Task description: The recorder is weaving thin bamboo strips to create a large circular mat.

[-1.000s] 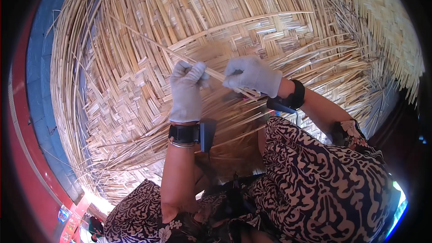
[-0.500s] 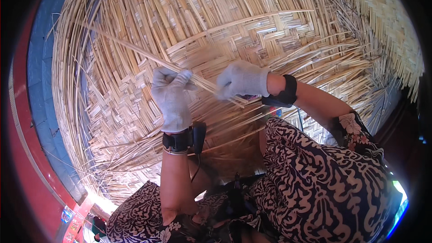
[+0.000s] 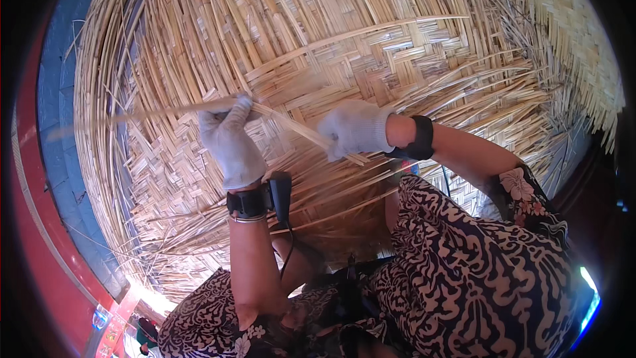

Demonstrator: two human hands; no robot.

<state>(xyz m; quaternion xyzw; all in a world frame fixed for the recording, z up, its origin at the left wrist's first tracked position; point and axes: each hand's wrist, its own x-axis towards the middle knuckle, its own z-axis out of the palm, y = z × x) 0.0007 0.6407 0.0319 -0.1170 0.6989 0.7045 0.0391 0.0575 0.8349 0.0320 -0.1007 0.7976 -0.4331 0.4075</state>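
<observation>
Both my hands wear pale grey knit gloves. A long straw-coloured strip (image 3: 291,124) runs between them, above a large woven mat (image 3: 192,159) of the same material. My left hand (image 3: 232,139) pinches it between thumb and fingers. Beyond that hand its far part stretches left, blurred and bent, past the mat's edge. My right hand (image 3: 354,129) is closed round the other end, and a short tip sticks out below the fingers. The right fingertips are partly hidden and smeared. Loose unwoven strips fan out around the woven middle.
Another woven panel (image 3: 576,40) with a ragged edge lies at the upper right. Blue tiles (image 3: 56,113) and a red border (image 3: 33,179) run along the left. Patterned cloth (image 3: 477,265) covers my legs at the mat's near side.
My left hand has moved left along the strip, away from my right hand. The strip's far end has swung down and left. My right hand has barely moved.
</observation>
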